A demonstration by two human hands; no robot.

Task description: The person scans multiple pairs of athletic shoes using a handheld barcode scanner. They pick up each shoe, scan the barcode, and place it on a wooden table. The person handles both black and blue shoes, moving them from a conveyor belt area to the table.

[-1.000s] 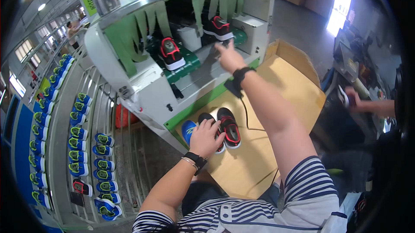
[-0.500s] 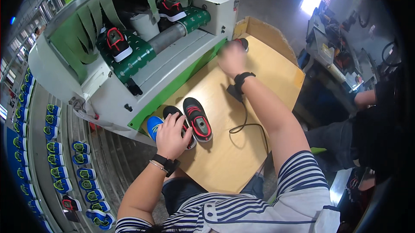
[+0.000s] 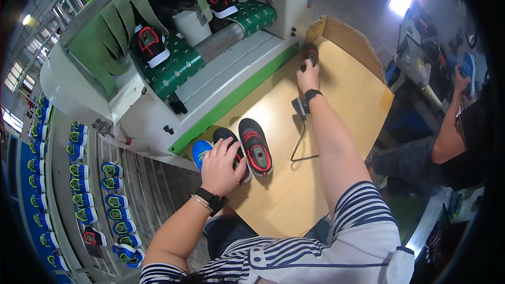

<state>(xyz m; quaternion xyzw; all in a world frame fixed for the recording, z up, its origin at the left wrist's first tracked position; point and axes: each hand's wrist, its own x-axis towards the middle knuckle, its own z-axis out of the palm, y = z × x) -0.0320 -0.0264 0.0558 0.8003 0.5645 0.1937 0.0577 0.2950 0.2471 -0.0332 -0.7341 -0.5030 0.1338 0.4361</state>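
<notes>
My left hand (image 3: pixel 222 170) lies over a black sneaker (image 3: pixel 223 134) on the wooden tabletop (image 3: pixel 286 194), fingers spread and mostly stretched out across it. A blue sneaker (image 3: pixel 200 151) sticks out to the left of that hand, partly hidden by it. Just right of the covered shoe, another black sneaker (image 3: pixel 256 146) with red laces and a red collar stands with its toe pointing away. My right hand (image 3: pixel 309 77) reaches to the far end of the table, its fingers closed on the near end of a dark sneaker (image 3: pixel 311 54) with red trim.
A machine with a green conveyor belt (image 3: pixel 173 68) and hanging strips carries two black-and-red sneakers. A black device (image 3: pixel 300 107) with a cable lies beside my right wrist. Cardboard (image 3: pixel 357 39) edges the table's far side. Racked blue shoes stand left; a person (image 3: pixel 447 131) holds a blue shoe at right.
My right hand, blurred before, now shows plainly on the far dark sneaker. The view has shifted, so the table and machine sit farther right. My left hand stays over the black sneaker.
</notes>
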